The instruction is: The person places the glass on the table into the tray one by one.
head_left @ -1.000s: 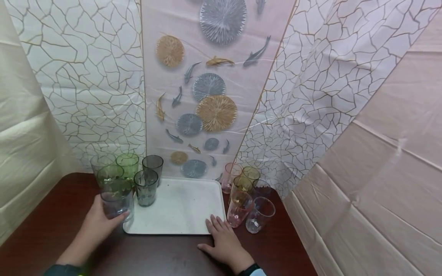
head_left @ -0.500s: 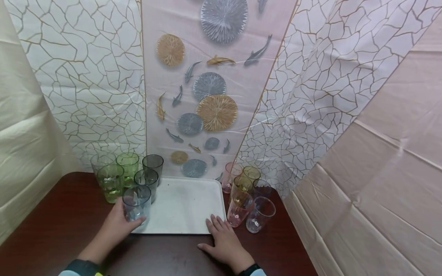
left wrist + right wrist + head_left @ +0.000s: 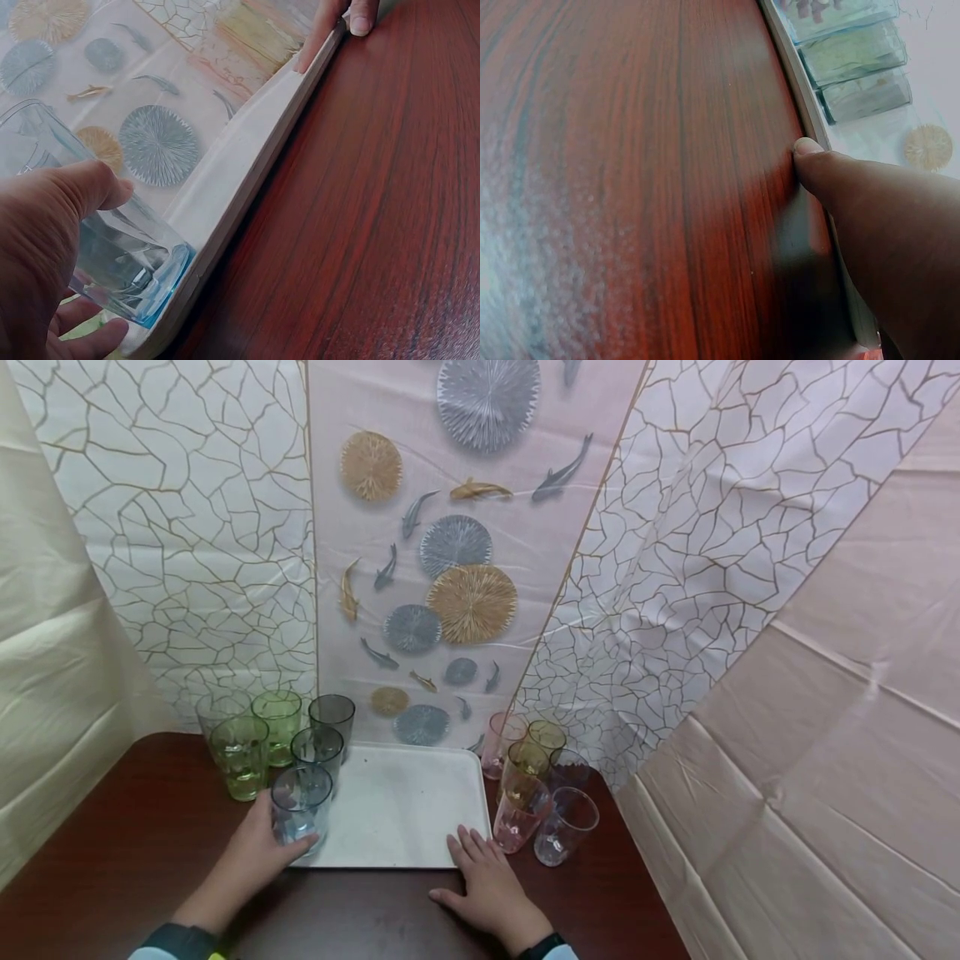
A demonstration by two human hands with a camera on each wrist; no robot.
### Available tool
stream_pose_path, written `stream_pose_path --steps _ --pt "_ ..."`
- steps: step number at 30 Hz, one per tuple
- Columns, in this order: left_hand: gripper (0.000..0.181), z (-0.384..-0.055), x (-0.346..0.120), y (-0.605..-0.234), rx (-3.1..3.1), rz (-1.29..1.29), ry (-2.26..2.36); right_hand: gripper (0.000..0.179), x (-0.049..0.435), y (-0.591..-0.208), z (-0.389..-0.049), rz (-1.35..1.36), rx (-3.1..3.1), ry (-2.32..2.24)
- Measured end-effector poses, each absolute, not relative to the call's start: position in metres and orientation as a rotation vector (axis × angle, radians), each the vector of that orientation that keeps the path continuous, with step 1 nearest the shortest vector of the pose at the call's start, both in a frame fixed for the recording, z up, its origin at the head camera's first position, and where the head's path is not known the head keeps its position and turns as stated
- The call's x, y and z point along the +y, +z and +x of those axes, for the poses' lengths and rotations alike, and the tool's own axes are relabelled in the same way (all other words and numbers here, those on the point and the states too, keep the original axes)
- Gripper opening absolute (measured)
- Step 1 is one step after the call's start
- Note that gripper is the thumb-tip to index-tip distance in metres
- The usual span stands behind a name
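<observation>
My left hand (image 3: 258,843) is around a pale blue drinking glass (image 3: 302,814), thumb on the near side. In the left wrist view the blue base of this glass (image 3: 127,262) stands upright at the white tray's (image 3: 232,161) front left corner, with fingers low on its other side. Directly behind it are two smoky grey glasses, the nearer one (image 3: 318,745) and the farther one (image 3: 337,714), along the tray's left side. My right hand (image 3: 491,885) rests on the front right corner of the tray (image 3: 405,810), fingers extended, thumb at the front edge.
Left of the tray are two green glasses (image 3: 242,764) and a clear one (image 3: 217,706). Several pink, amber and clear glasses, including a near pink glass (image 3: 517,818) and a clear glass (image 3: 562,835), stand on the right. The dark red table (image 3: 367,910) ends at patterned cloth walls.
The left hand has carried the pale blue glass rightward and lowered it onto the tray's front left corner, then shifted slightly right. The right hand has stayed put.
</observation>
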State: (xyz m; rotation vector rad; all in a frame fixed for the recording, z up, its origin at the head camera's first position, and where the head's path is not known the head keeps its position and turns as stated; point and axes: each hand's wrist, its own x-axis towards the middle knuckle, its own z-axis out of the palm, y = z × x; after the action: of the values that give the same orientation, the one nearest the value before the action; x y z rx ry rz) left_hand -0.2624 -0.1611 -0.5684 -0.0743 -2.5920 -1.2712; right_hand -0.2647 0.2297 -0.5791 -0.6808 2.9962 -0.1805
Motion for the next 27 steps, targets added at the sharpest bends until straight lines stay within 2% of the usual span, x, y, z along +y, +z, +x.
stream_pose_path --steps 3,9,12,16,24,27 --pt "0.097 -0.265 -0.163 -0.57 -2.607 -0.099 -1.244 0.099 0.231 -0.579 -0.266 -0.669 2.994 -0.176" --pt "0.129 -0.272 -0.18 -0.571 -2.796 -0.207 -1.012 0.097 0.233 -0.579 -0.265 -0.677 3.004 -0.175" --pt "0.137 -0.276 -0.187 -0.573 -2.913 -0.294 -0.858 0.097 0.234 -0.578 -0.264 -0.673 3.003 -0.181" --pt "0.14 -0.281 -0.191 -0.576 -2.987 -0.401 -0.692 0.097 0.235 -0.578 -0.264 -0.66 3.003 -0.167" --pt "0.137 -0.282 -0.197 -0.575 -3.068 -0.357 -0.621 0.095 0.23 -0.579 -0.264 -0.702 3.015 -0.219" --pt "0.138 -0.282 -0.198 -0.574 -3.072 -0.36 -0.641 0.089 0.233 -0.582 -0.26 -0.789 3.117 -0.3"
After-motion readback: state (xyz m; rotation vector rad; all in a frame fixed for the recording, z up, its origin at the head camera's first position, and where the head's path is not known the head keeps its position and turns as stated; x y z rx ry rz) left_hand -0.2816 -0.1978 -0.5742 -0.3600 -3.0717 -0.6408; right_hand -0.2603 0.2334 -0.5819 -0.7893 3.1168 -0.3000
